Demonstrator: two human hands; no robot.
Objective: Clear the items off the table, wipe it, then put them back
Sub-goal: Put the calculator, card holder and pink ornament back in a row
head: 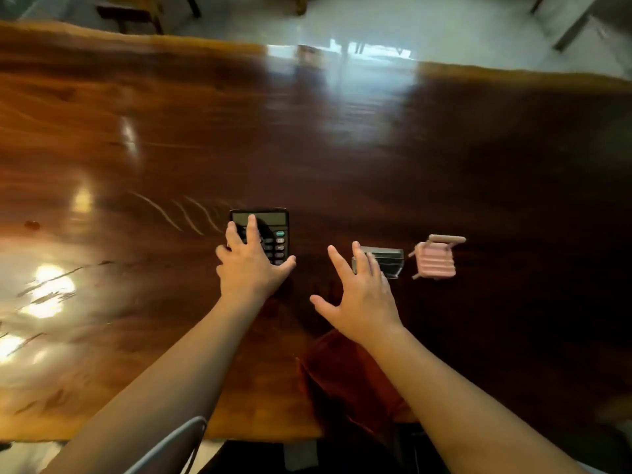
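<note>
A black calculator (273, 230) lies on the glossy dark wooden table (342, 148). My left hand (251, 265) rests on top of it with fingers spread, thumb at its right edge. To the right lies a small grey metallic object (388, 261), its left end partly covered by the fingertips of my right hand (359, 295), which hovers with fingers apart. Farther right stands a small pink ridged item (436, 260) with a pink handle. A dark red cloth (349, 378) lies on the table's near edge under my right forearm.
The table's far edge runs across the top, with a pale shiny floor (410, 25) and chair legs (143, 15) beyond. A grey metal chair back (171, 446) shows at the bottom near my left arm. Streaks mark the wood left of the calculator.
</note>
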